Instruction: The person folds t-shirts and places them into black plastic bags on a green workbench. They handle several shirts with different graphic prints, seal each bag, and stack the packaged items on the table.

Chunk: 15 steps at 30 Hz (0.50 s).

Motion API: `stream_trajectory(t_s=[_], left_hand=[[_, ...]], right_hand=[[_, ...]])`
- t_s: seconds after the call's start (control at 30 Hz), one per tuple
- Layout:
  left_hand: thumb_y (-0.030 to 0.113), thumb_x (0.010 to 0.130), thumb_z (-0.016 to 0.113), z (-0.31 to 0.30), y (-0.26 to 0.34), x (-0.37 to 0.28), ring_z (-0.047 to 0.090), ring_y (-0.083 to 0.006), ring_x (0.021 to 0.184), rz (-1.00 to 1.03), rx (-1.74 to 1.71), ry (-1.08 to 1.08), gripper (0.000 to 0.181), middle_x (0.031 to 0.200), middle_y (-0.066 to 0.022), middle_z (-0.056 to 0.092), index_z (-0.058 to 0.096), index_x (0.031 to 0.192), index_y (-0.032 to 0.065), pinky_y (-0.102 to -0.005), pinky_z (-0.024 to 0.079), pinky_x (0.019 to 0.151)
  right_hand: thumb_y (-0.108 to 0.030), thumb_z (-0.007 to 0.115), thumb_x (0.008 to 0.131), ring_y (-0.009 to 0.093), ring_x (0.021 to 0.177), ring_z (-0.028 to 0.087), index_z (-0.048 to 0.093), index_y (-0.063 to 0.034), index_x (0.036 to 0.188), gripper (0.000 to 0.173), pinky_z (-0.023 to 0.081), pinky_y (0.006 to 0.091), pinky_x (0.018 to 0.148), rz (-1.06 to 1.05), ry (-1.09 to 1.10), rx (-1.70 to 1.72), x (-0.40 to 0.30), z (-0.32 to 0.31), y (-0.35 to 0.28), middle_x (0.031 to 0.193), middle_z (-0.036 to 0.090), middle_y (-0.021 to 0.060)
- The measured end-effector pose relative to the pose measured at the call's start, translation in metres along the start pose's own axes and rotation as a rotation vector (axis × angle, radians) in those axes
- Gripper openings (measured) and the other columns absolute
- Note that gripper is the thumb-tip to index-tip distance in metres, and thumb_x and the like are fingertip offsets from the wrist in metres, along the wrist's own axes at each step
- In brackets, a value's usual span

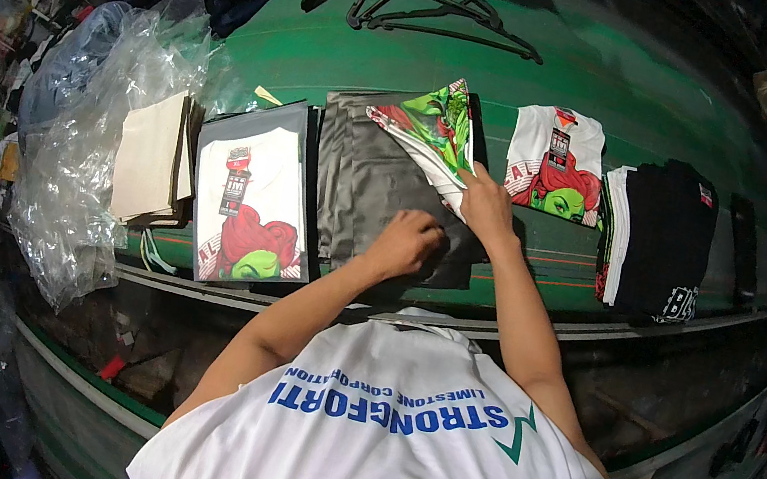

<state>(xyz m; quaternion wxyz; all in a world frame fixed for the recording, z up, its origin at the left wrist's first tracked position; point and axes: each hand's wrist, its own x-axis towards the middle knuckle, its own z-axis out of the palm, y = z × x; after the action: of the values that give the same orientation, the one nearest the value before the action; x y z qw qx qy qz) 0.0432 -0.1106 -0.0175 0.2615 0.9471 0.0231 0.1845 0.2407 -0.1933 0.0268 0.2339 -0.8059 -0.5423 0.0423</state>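
Observation:
In front of me lies a stack of dark grey plastic bags (355,181). Over its upper right part a white T-shirt (440,127) with a green and red print is bunched into a folded wedge. The fingers of my right hand (488,202) are closed on this shirt's lower right edge. My left hand (407,245) is lower down over the grey bags, its fingers curled; whether they pinch anything is hidden. To the left, a bagged white T-shirt (249,179) with a red-haired, green-faced print and a hang tag tops a pile.
A similar folded T-shirt (560,164) lies right of my hands, beside a stack of folded shirts (665,241) with a black one on top. Black hangers (436,16) lie at the back of the green table (294,46). Cardboard sheets (150,155) and clear plastic (80,189) are at left.

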Motion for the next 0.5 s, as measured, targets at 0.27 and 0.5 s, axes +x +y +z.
stream_trajectory(t_s=[0.27,0.5], left_hand=[[0.023,0.090,0.069,0.027,0.025,0.016,0.057,-0.0304,0.099,0.081,0.045,-0.190,0.019,0.103,-0.0114,0.058,0.072,0.098,0.0063,-0.0442,0.047,0.083],[0.021,0.086,0.069,0.041,0.033,0.030,0.060,-0.0296,0.096,0.112,0.073,-0.188,0.017,0.101,-0.0112,0.060,0.072,0.093,0.0053,-0.0447,0.050,0.079]], right_hand=[[-0.004,0.057,0.088,0.046,0.082,0.069,0.070,-0.0061,0.112,0.027,0.057,0.0560,0.074,-0.009,-0.025,-0.036,0.002,0.001,0.005,0.110,0.063,0.0168],[-0.003,0.060,0.086,0.044,0.082,0.069,0.070,-0.0060,0.117,0.032,0.057,0.0542,0.074,-0.005,-0.046,-0.036,0.002,0.002,0.007,0.111,0.063,0.0160]])
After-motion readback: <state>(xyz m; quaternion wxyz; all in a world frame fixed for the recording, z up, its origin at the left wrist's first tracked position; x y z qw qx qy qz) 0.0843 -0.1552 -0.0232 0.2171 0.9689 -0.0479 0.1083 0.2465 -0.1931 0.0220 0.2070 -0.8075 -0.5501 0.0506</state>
